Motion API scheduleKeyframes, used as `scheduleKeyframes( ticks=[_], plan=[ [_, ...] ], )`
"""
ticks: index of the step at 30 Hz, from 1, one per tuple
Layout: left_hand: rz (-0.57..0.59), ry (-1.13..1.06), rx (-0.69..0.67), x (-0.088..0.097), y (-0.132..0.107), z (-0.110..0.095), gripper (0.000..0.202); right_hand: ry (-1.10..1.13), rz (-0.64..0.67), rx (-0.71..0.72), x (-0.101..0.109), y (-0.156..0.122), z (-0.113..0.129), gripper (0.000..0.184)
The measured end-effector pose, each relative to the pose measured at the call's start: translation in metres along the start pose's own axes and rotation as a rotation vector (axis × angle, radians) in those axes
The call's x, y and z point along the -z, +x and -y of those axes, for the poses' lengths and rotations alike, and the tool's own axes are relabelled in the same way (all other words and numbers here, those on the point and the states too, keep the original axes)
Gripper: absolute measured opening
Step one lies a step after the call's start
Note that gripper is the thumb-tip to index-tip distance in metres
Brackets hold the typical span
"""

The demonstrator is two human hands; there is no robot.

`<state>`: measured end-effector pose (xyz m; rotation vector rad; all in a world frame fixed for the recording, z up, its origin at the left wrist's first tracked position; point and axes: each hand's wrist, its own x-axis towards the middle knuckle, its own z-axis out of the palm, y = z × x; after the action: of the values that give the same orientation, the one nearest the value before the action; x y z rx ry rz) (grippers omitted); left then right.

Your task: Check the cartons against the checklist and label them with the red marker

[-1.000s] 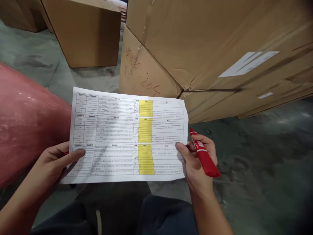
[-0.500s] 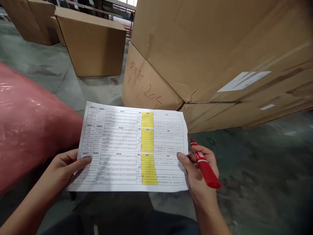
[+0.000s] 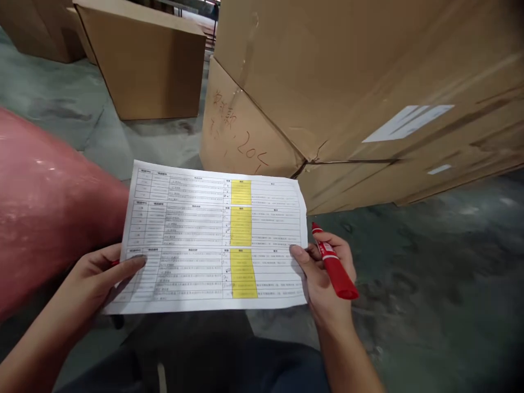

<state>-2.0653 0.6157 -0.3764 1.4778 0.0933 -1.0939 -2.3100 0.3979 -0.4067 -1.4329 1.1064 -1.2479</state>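
A printed sheet of paper (image 3: 196, 240) with tables and a yellow-highlighted column is held out flat in front of me. My left hand (image 3: 100, 275) pinches its left edge, thumb on top and fingers underneath. A bit of something red shows by those fingers, too hidden to name. The right edge is gripped by my right hand (image 3: 327, 273), thumb over the print. That same hand also holds a red marker (image 3: 336, 267), tilted, its narrow end pointing up and away from me. Handwritten marks stand beside the yellow column.
Large cardboard boxes (image 3: 347, 71) are stacked ahead and right, one with red handwriting (image 3: 245, 142) and white labels (image 3: 409, 123). Another cardboard box (image 3: 143, 65) stands farther left on the grey floor (image 3: 429, 284). A pink plastic-wrapped bulk (image 3: 53, 202) lies close on my left.
The sheet, both hands and the marker sit slightly further left and higher in view. The boxes have shifted the same way, as the camera view moved. Both grips are unchanged.
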Motion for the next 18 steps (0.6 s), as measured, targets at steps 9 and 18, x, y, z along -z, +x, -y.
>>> scheduleKeyframes(
  ticks=[9, 18],
  plan=[
    [-0.005, 0.003, 0.011, 0.006, 0.007, 0.004, 0.037, 0.030, 0.020, 0.039, 0.001, -0.001, -0.002, 0.051],
    [0.064, 0.020, -0.062, 0.008, 0.012, 0.008, 0.026, 0.037, -0.046, 0.025, 0.000, 0.000, -0.001, 0.054]
  ],
)
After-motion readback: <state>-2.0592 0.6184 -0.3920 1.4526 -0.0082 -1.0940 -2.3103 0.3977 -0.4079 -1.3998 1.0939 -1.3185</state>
